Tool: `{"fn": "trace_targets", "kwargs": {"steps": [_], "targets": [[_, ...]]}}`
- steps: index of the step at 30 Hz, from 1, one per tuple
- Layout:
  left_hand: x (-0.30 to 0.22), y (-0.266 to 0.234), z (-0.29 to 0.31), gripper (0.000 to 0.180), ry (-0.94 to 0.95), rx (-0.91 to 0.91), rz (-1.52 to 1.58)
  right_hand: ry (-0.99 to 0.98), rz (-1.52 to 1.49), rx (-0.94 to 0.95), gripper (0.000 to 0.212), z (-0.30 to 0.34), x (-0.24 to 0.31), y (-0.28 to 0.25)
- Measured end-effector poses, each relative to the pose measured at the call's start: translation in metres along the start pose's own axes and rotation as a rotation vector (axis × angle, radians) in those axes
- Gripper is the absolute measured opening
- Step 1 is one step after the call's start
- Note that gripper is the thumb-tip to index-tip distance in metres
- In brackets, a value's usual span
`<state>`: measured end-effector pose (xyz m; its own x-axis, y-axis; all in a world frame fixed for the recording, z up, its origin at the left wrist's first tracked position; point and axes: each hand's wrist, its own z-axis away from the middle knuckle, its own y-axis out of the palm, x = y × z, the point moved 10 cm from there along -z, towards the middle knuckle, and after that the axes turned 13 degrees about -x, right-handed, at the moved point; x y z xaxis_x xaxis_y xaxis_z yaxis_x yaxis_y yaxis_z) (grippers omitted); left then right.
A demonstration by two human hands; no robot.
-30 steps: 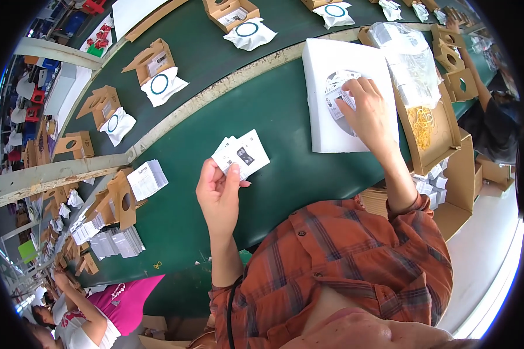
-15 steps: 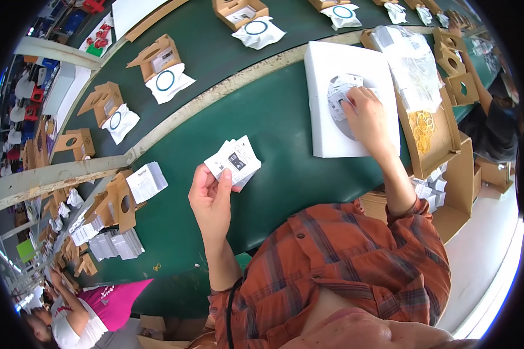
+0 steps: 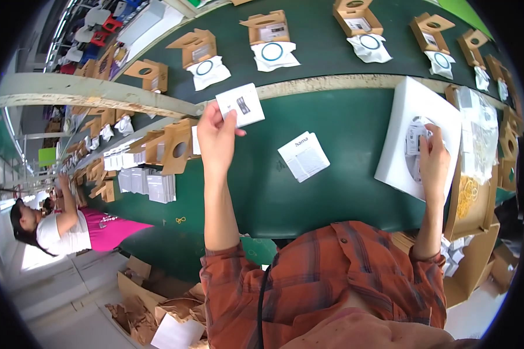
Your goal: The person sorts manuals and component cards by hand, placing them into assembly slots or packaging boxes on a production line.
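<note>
Since a moment ago, the person's left hand (image 3: 217, 136) has moved nearer the pale rail (image 3: 308, 87), its grip pinching a white printed card (image 3: 242, 103) between thumb and fingers, while a small pile of white leaflets (image 3: 304, 157) now lies on the green bench (image 3: 346, 203) between the hands. Off to the right, a white foam block (image 3: 397, 125) holds more printed papers (image 3: 413, 141) in its round opening; the right hand (image 3: 435, 168) is over them, though I cannot tell whether that grip has closed on any. Beyond the rail, open brown boxes (image 3: 361, 15) stand behind white pouches (image 3: 358, 51).
</note>
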<state>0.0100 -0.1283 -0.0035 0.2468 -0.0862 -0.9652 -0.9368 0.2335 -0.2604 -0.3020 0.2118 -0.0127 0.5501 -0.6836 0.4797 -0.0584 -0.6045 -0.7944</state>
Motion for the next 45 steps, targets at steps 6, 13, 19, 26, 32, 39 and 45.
{"fn": "trace_targets", "kwargs": {"steps": [6, 13, 19, 26, 32, 39, 45], "targets": [[0.016, -0.034, -0.118, 0.026, 0.064, -0.173, -0.086, -0.116, -0.013, -0.066, 0.027, 0.002, 0.000, 0.002], [0.051, -0.046, -0.243, 0.029, -0.006, -0.279, -0.298, 0.014, -0.008, -0.067, 0.021, 0.000, 0.002, -0.004], [0.088, -0.047, -0.312, 0.030, 0.006, -0.345, -0.477, -0.014, -0.035, -0.090, 0.010, -0.001, 0.001, -0.001], [0.072, -0.019, -0.311, 0.039, 0.239, -0.346, -0.856, -0.026, -0.030, -0.142, 0.004, -0.003, 0.009, -0.009], [0.048, 0.004, -0.276, 0.036, 0.327, -0.280, -1.030, -0.093, -0.024, -0.186, 0.007, -0.005, 0.022, -0.020], [0.039, 0.014, -0.252, 0.029, 0.383, -0.139, -1.003, -0.051, -0.104, -0.226, 0.005, -0.005, 0.021, -0.027], [-0.022, 0.059, -0.118, 0.020, 0.524, 0.082, -0.590, 0.116, -0.257, -0.183, 0.014, -0.003, -0.003, -0.022]]}}
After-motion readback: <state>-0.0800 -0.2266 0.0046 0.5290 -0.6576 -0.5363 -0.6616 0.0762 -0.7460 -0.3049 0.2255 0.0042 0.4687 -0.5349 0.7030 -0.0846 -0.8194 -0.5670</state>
